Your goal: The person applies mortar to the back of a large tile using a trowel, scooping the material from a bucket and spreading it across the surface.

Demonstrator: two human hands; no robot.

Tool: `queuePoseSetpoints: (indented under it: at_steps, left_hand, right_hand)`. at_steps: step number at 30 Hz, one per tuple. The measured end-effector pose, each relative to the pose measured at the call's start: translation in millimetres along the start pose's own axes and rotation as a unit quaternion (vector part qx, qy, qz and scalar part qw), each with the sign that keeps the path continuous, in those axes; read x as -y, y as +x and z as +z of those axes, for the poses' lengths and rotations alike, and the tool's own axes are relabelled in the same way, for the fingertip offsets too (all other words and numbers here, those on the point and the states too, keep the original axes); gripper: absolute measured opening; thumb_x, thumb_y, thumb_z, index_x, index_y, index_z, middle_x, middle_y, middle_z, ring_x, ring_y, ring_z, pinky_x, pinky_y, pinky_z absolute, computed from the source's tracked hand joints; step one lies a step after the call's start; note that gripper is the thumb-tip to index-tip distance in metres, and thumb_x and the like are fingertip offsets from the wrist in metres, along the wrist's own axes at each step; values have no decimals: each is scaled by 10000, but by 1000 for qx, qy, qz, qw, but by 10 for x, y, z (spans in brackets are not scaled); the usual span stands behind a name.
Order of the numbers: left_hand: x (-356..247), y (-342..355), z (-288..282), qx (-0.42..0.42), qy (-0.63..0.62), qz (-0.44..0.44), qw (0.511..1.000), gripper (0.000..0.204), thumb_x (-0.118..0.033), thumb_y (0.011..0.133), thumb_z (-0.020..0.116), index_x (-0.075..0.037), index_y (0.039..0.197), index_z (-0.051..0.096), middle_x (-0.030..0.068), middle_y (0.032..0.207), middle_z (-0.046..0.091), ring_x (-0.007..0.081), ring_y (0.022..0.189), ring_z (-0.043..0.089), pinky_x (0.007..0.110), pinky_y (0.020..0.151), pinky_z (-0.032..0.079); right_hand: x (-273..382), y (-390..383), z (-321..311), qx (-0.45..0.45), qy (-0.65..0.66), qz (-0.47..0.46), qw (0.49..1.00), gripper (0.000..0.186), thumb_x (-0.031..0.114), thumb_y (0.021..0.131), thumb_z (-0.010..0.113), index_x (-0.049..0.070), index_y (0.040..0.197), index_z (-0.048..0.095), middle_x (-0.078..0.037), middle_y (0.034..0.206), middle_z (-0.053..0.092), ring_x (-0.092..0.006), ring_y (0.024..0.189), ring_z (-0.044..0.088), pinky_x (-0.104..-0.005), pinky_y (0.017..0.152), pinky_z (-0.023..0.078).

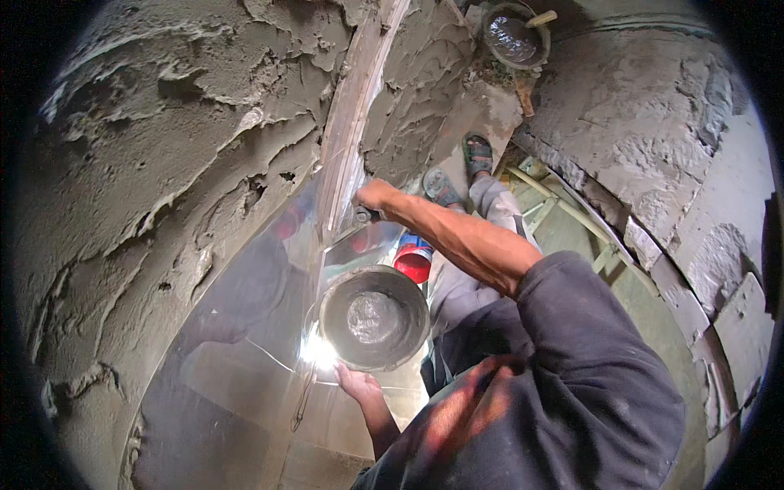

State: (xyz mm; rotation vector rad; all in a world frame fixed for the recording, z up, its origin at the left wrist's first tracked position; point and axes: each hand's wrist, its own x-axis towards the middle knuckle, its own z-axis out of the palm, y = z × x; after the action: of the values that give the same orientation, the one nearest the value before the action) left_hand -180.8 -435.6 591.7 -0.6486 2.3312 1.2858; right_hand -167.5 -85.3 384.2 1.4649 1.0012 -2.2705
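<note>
My right hand (pixel 377 196) is closed around the dark round-ended handle of what looks like a trowel (pixel 364 215), up against the wall; most of its blade is hidden. That hand is beside a long pale strip (pixel 347 122) running up the wall. Wet grey plaster (pixel 188 139) lies rough and ridged on the wall left of the strip, and more is on its right. Below, my left hand (pixel 357 384) grips the near rim of a round grey bowl (pixel 408 298), with some fingers hidden beneath it. Wet grey mix sits in the bowl's bottom.
A glossy grey surface (pixel 237 384) spreads at lower left, with a bright light glare. Beyond the bowl stands a red and blue bucket (pixel 414 261). My sandalled foot (pixel 478 153) is farther up. A mortar tub (pixel 516 37) stands at the far end; pale wooden rails (pixel 584 216) run at right.
</note>
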Motion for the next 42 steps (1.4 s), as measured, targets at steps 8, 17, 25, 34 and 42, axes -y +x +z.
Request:
queuePoseSetpoints:
  at_steps: [8, 17, 25, 34, 42]
  left_hand:
    - [242, 231, 12, 15, -44, -55, 997, 642, -365, 925, 547, 5, 1389, 304, 157, 1343, 426, 249, 1185, 459, 368, 969, 384]
    - [508, 492, -235, -51, -26, -127, 990, 693, -360, 919, 571, 8, 1415, 257, 162, 1362, 410, 258, 1201, 453, 380, 976, 383]
    - [157, -48, 532, 34, -25, -7, 999, 617, -323, 938, 555, 12, 1395, 310, 151, 1323, 456, 238, 1165, 480, 355, 973, 396]
    - [194, -143, 1101, 201, 50, 92, 974, 411, -225, 934, 574, 7, 1259, 478, 81, 1183, 541, 163, 1043, 510, 304, 920, 408]
    - [-847, -787, 2256, 396, -58, 164, 902, 193, -211, 930, 580, -21, 947, 608, -58, 805, 470, 65, 756, 392, 213, 702, 345]
  right_hand:
    - [-724, -1075, -809, 29, 39, -58, 997, 246, 85, 778, 625, -8, 996, 558, -72, 629, 524, -150, 538, 529, -327, 466, 431]
    - [-1689, 315, -734, -40, -115, -10, 993, 245, 210, 820, 572, -13, 899, 633, -127, 743, 628, -222, 547, 571, -391, 487, 446]
    - [-138, -156, -501, 12, 61, -5, 998, 181, 184, 800, 593, 14, 740, 605, -58, 604, 533, -172, 504, 500, -356, 440, 387]
    - [-746, -2843, -1440, 43, 22, -24, 999, 446, 136, 800, 524, 40, 1232, 466, -50, 894, 576, -126, 637, 550, -271, 503, 461]
    - [-863, -3788, -1492, -164, -428, -292, 839, 499, 144, 769, 617, 57, 1240, 479, -189, 1008, 546, -398, 900, 580, -463, 774, 486]
